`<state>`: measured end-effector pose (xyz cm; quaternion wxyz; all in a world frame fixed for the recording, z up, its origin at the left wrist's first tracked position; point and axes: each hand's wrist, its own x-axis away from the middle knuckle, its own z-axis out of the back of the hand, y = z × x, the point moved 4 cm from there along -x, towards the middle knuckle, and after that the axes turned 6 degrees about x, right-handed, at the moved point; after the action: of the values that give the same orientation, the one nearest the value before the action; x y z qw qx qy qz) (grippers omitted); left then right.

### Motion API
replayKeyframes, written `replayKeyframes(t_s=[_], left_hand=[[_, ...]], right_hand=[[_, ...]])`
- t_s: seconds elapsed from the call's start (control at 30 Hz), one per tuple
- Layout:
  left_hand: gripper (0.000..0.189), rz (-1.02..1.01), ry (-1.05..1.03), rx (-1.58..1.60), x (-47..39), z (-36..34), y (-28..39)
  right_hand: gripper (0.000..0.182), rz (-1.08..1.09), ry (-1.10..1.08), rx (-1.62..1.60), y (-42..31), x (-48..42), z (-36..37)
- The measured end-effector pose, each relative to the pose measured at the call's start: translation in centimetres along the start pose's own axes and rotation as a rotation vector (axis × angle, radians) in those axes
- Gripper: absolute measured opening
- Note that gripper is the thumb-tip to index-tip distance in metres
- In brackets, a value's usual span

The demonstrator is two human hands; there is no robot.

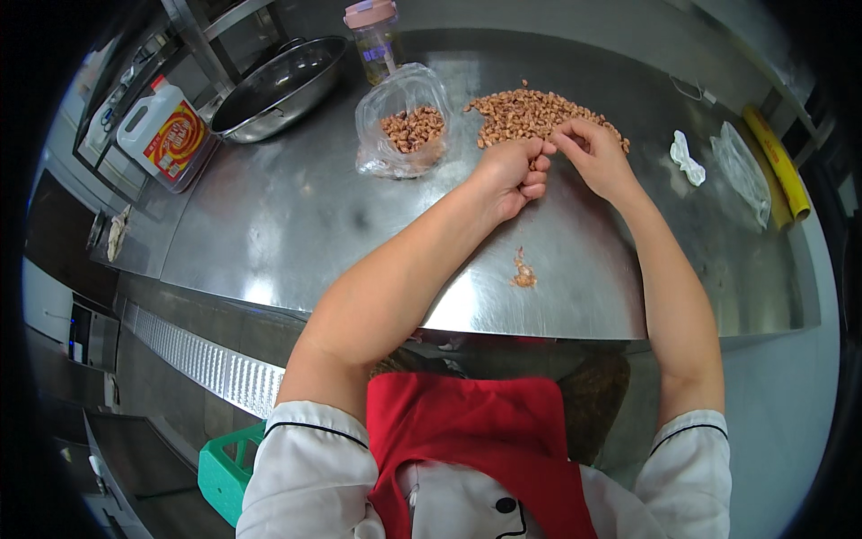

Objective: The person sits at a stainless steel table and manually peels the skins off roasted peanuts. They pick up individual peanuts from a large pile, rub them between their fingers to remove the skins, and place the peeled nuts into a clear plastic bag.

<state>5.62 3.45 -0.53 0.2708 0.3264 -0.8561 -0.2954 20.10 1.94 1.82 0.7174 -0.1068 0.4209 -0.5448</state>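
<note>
A loose spread of brown shelled nuts (522,114), seemingly walnut kernels, lies on a stainless steel table (303,215). My left hand (515,176) is just in front of it, fingers curled around a few nuts (532,164) that show between them. Thumb and index finger of my right hand (591,151) meet close to my left fingertips, over the near edge of the spread. Whatever is pinched there is too small to make out. Left of the spread, an open clear plastic bag (367,151) holds more nuts (412,128). A small heap of brown skins (522,271) lies nearer to me.
Back left are a wide metal pan (279,87), a plastic jug (165,135) with a red label and a pink-lidded bottle (377,40). On the right lie crumpled white tissue (687,159), a plastic bag (741,175) and a yellow roll (778,165). A green stool (225,471) stands below.
</note>
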Motion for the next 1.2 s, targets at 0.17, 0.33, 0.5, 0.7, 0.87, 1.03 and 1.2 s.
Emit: replayKeyframes(t_s=[0.17, 0.33, 0.5, 0.7, 0.87, 1.03, 1.2], left_hand=[[0.021, -0.085, -0.062, -0.063, 0.2, -0.3, 0.2], [0.019, -0.268, -0.018, -0.148, 1.2, -0.9, 2.2], [0.014, -0.424, 0.084, -0.09, 1.9, 0.1, 7.7], [0.019, -0.592, 0.288, -0.303, 1.9, 4.5, 14.5], [0.023, -0.629, 0.532, -0.514, 2.4, 5.9, 15.6], [0.017, -0.764, 0.275, -0.533, 2.5, 4.2, 13.5], [0.014, -0.657, 0.168, -0.663, 1.1, 1.4, 7.7]], right_hand=[[0.014, 0.048, 0.031, 0.224, 0.2, 0.3, 0.0], [0.013, 0.118, -0.003, 0.27, -1.6, 0.6, -1.0], [0.012, 0.089, -0.057, 0.226, -2.0, 1.1, -0.3], [0.014, 0.079, -0.043, 0.203, -1.8, 1.1, -0.1], [0.014, 0.042, -0.028, 0.205, -1.0, 1.2, 0.2], [0.013, 0.008, 0.018, 0.209, 0.0, 1.0, 0.6], [0.012, -0.047, 0.084, 0.205, 1.4, 0.8, 0.9]])
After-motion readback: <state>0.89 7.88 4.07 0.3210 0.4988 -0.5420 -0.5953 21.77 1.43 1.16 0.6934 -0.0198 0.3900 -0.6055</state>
